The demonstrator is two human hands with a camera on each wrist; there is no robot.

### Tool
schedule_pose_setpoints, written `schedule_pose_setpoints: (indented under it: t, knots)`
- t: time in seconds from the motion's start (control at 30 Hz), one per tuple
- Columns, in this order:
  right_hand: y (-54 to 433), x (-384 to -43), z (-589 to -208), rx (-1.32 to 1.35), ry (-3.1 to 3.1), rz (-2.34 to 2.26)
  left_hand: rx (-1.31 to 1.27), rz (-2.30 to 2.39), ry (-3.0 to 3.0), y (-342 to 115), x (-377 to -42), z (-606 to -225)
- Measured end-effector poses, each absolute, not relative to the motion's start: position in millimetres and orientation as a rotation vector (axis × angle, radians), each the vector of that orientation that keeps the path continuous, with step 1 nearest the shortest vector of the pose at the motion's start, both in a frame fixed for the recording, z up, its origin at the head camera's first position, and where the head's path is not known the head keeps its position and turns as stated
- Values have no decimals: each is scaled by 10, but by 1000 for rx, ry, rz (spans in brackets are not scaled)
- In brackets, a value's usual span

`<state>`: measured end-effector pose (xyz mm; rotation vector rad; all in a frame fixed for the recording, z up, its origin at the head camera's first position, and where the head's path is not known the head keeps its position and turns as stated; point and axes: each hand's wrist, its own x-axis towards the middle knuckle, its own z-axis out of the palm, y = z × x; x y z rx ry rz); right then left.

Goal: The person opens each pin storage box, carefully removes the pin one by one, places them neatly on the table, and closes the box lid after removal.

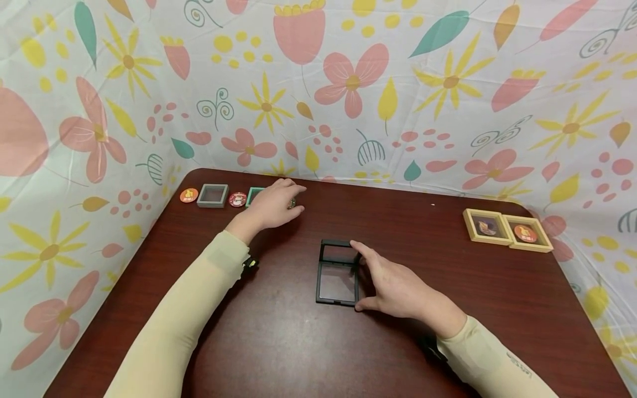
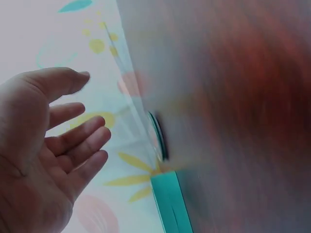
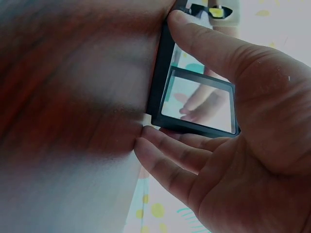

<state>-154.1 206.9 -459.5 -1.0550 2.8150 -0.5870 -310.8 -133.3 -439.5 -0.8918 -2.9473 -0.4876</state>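
Note:
My left hand [image 1: 276, 203] reaches to the back of the table, fingers spread and slightly bent, with nothing between them. Close by it are a round badge [image 2: 156, 137], mostly covered by the hand in the head view, and a teal frame [image 2: 172, 201]. In the middle of the table lies a black display frame [image 1: 317, 284] with clear film windows, its hinged half [image 3: 198, 127] raised. Thumb and fingers of my right hand [image 1: 400, 284] span its right side and hold it, thumb at the near corner, fingertips at the far end.
Along the back left edge lie an orange badge [image 1: 189, 195], a grey frame [image 1: 213, 195] and a red badge [image 1: 238, 199]. Two light yellow frames with round pieces inside, one left [image 1: 486, 226] and one right [image 1: 527, 232], lie at the far right. A flowered cloth [image 1: 318, 143] hangs behind the table.

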Motion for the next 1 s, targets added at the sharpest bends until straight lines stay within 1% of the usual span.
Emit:
schedule_pose_setpoints:
  t: [0.2,0.37,0.47,0.73,1.0]
  knots:
    - [2069,-1543,-4584,-1037,2802,-585,-945,-875,-2927,-1211,-2899,-4367]
    - [2068,-1549,-4581,-1027,2793,-586,-897,-1245,-2973,-1105,-2683,-4330]
    - [2072,-1551,-4584,-1036,2799,-584,-909,-1376,-3016,-1054,-2588,-4356]
    - [2078,-1545,-4597,-1036,2806,-586,-1008,-1357,-3191,-961,-2451,-4413]
    - [2080,-1547,-4593,-1027,2800,-584,-1066,-1391,-3224,-973,-2457,-4439]
